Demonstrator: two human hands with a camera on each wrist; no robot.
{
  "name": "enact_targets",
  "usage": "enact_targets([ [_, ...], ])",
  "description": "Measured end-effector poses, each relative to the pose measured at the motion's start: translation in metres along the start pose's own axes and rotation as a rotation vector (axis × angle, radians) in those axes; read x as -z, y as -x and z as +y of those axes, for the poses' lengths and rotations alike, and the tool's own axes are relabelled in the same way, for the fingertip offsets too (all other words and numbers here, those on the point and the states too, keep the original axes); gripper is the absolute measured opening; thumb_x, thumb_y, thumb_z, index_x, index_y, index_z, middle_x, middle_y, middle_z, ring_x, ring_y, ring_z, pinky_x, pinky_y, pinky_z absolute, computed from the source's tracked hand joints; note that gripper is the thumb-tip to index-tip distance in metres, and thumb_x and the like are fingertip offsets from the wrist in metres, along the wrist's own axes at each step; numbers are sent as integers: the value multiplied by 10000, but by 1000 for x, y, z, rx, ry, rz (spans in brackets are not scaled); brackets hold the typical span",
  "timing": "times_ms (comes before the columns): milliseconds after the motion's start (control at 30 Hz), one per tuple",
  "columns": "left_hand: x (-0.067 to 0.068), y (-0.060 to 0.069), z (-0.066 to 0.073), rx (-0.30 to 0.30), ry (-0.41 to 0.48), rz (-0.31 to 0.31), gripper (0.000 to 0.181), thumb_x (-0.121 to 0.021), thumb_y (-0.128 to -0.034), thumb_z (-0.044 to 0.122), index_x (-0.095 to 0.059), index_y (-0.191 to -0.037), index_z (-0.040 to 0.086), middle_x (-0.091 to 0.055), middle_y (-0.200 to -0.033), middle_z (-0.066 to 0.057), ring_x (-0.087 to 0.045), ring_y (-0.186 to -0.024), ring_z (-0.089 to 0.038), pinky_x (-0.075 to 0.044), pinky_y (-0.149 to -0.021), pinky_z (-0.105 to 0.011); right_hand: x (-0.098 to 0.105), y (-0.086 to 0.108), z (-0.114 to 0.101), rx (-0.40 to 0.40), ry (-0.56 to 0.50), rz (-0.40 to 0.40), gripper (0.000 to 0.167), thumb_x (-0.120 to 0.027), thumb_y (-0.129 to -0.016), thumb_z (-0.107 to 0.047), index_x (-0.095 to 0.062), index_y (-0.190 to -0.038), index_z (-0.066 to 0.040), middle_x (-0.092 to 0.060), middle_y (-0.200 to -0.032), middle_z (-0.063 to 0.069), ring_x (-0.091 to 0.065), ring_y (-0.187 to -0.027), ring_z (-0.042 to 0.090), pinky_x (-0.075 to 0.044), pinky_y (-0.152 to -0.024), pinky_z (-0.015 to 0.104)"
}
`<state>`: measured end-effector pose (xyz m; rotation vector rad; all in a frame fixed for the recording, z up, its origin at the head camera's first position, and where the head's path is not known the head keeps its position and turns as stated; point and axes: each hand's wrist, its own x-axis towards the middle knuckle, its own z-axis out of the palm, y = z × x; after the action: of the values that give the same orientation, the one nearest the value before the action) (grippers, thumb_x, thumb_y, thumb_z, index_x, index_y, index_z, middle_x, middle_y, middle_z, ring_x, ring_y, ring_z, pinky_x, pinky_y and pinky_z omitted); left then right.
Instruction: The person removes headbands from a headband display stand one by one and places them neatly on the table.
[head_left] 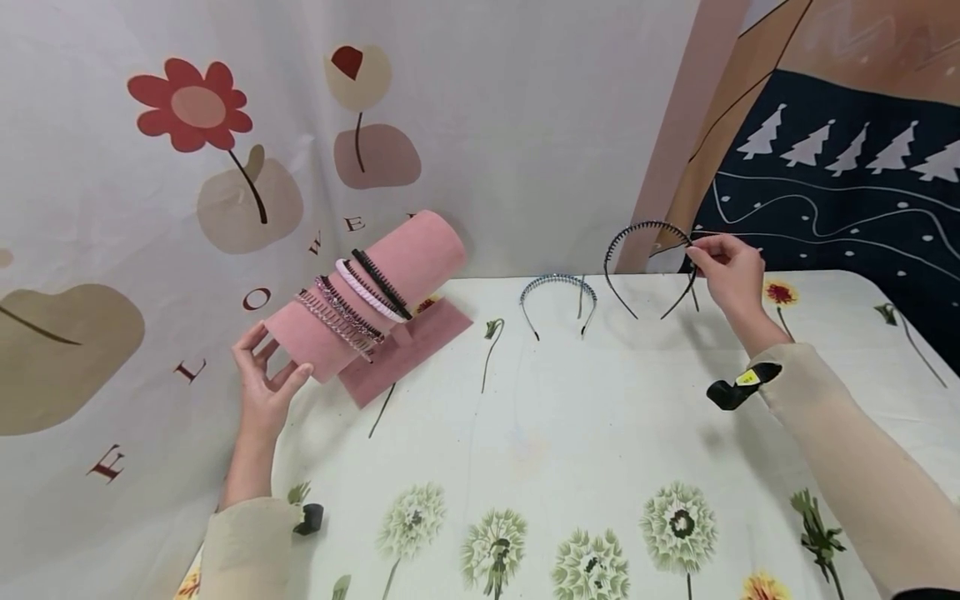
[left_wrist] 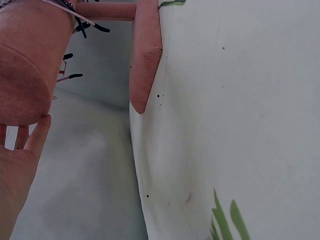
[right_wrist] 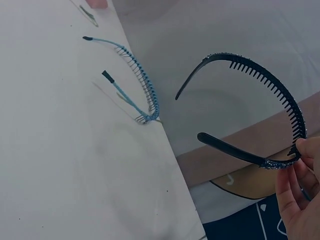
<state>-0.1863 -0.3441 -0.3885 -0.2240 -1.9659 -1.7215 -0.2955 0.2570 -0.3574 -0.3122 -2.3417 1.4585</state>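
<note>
The black headband (right_wrist: 284, 89) hangs in the air by the far edge of the table, its two tips pointing down and free of any support. From where I stand it looks like thin, hard plastic: light, I would guess, springy at the ends, but liable to snap if pulled too wide. The teeth inside the arch could catch on fabric, and the glittery trim might feel rough or shed if rubbed. The side of the arch, above the smooth tip, seems a sensible place to hold it, and that is where the right hand (head_left: 731, 271) pinches it between thumb and fingers.

Near it, apart, a blue headband (head_left: 558, 277) lies on the table (head_left: 562, 442). It looks wiry and just as light.

Farther left is a pink roll (head_left: 431, 250) on a flat base (head_left: 408, 358), probably soft-covered and grippy. The left hand (head_left: 262, 387) holds its end, thumb on one side and fingers on the other. Around the roll sit a dark headband (head_left: 382, 287), a pale one (head_left: 367, 293) and sparkly ones (head_left: 345, 310). Behind everything hangs a printed cloth (head_left: 487, 125).
</note>
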Motion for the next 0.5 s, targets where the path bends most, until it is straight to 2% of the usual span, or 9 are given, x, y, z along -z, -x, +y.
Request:
enact_targets([
  [167, 0, 1, 0, -2, -2, 4, 807, -622, -817, -130, -256, -1488, 130, -283, -1478, -3, -368, -1366, -187, -492, -998, -94, -2, 0, 6, -17, 23, 2, 304, -636, -960, -337, -659, -1157, -107, -633, -916, -184, -552, -758, -99, -498, -689, 4],
  [267, 0, 1, 0, -2, -4, 4, 808, -621, -819, -133, -257, -1490, 133, -286, -1481, -4, -366, -1371, -191, -491, -1000, -96, -3, 0, 8, -37, 52, -4, 362, -622, -964, -368, -649, -1201, -96, -622, -933, -169, -552, -768, -71, -489, -688, 9],
  [500, 1, 0, -2, -17, 25, -9, 802, -616, -819, -138, -255, -1485, 125, -278, -1485, -12, -368, -1368, -183, -490, -1003, -96, -6, -1, 15, -42, 65, -17, 383, -613, -972, -363, -640, -1223, -75, -528, -813, -259, -547, -759, -51, -481, -665, 15],
])
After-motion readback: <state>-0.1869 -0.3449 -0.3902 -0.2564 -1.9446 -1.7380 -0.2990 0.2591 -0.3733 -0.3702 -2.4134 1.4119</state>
